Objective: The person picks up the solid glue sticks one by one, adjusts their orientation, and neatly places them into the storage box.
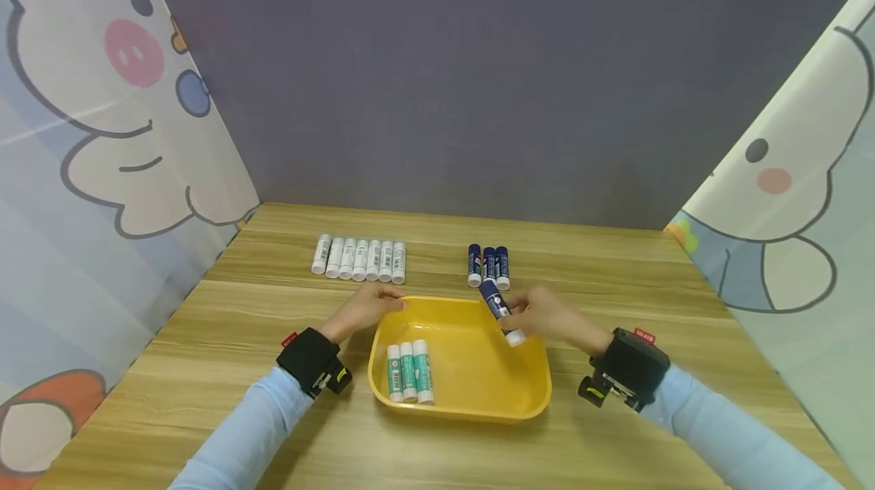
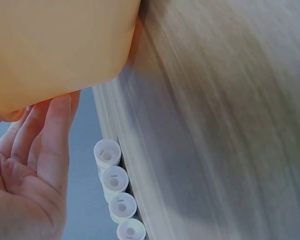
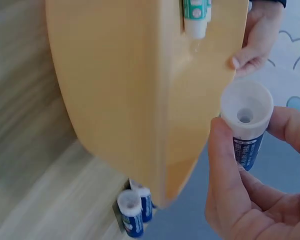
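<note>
Sleeves (image 1: 239,429) in pale blue come in from the near left and near right, each ending at a black wrist strap (image 1: 307,359). Between them a yellow plastic tray (image 1: 472,376) sits on the wood-grain table (image 1: 225,353). Three green-and-white glue sticks (image 1: 408,372) lie side by side in the tray's near left part. At the tray's far left corner the left hand (image 1: 367,308) grips the rim, thumb on the inside and fingers on the outside. Over the tray's far right part the right hand (image 1: 543,313) pinches a dark-blue glue stick (image 1: 495,300) between thumb and fingers, tilted, its white base toward the near right; whether it touches the tray is hard to tell. Beyond the far rim, on the right, three more dark-blue glue sticks (image 1: 489,262) lie in a row, white bases near, the left one slightly apart. Well to the left of these, seven white glue sticks (image 1: 360,258) form a close row. A dark grey partition (image 1: 437,95) stands behind the table, with cartoon-print curtains (image 1: 116,133) at left and right.
</note>
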Demonstrator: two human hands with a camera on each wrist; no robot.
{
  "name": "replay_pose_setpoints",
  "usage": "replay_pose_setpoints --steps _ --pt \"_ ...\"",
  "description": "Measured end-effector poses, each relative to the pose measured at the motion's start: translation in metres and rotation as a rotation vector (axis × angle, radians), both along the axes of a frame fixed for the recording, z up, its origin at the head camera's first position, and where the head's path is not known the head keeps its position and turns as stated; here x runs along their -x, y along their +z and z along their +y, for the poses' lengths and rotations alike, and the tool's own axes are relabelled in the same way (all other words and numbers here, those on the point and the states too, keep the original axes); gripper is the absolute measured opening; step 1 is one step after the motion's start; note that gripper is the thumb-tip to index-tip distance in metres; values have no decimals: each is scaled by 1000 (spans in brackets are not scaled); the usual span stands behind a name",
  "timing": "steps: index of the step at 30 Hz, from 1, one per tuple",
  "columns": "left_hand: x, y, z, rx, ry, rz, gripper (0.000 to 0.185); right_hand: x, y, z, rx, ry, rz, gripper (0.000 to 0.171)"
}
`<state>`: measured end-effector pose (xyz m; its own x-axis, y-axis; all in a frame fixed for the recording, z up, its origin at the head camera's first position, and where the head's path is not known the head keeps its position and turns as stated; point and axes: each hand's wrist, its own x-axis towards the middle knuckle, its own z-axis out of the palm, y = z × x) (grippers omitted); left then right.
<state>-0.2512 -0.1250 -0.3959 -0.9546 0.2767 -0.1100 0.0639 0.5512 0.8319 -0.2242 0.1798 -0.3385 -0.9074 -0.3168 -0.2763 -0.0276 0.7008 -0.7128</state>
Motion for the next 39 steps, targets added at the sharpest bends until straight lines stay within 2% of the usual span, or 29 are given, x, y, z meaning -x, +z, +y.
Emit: replay_pose_setpoints --steps 6,11,14,16,20,22,25,32,39 --pt "0 -1 0 9 20 -6 28 -8 -5 -11 -46 -17 -20 38" --pt "-1 0 0 -4 10 -4 28 -15 -5 -17 -47 -16 -60 35" --pt "-1 0 -1 -26 -2 15 26 -17 -7 -19 -13 9 -112 35" --pt "-1 -1 -3 -34 -33 53 26 -19 -7 -21 15 33 -156 35" --pt "-1 -1 -3 -27 -33 54 27 -21 -8 -29 54 48 -248 31" --pt "-1 0 -2 -24 -13 27 27 -21 -7 -33 57 40 -278 29" --pt "-2 1 -1 -17 -3 17 26 -20 -5 -39 32 29 -287 28" --pt "-1 0 -2 -30 -4 7 26 -20 -5 -52 -24 73 -304 17" --pt "1 -3 -1 -34 3 5 25 -22 -4 -67 -149 117 -279 13"
